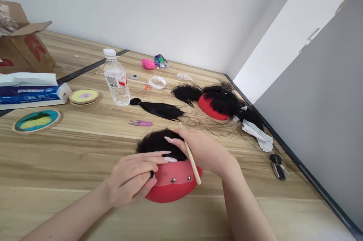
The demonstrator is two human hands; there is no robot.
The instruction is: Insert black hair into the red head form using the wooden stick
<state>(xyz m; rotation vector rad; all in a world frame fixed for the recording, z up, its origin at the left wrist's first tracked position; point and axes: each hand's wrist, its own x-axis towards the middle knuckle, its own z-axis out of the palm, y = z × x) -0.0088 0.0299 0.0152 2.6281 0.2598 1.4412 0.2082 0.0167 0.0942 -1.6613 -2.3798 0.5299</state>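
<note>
A red dome-shaped wig form (174, 185) with silver pins lies on the wooden table (65, 165) in front of me, its top covered with short black hair (154, 142). My left hand (133, 178) rests on the form's near left side, fingers curled, pinching a small tuft of black hair. My right hand (198, 148) sits on the form's right side, fingers closed around a thin wooden-handled tool (191, 157) that points towards the hair.
A loose black hair bundle (160, 109), purple snips (141, 123) and a water bottle (117, 78) lie beyond the form. A second red form with black hair (219, 103) and white cloth (258, 135) sit at right. Embroidery hoops (36, 120), tissue pack (28, 91) and cardboard box (22, 40) stand left.
</note>
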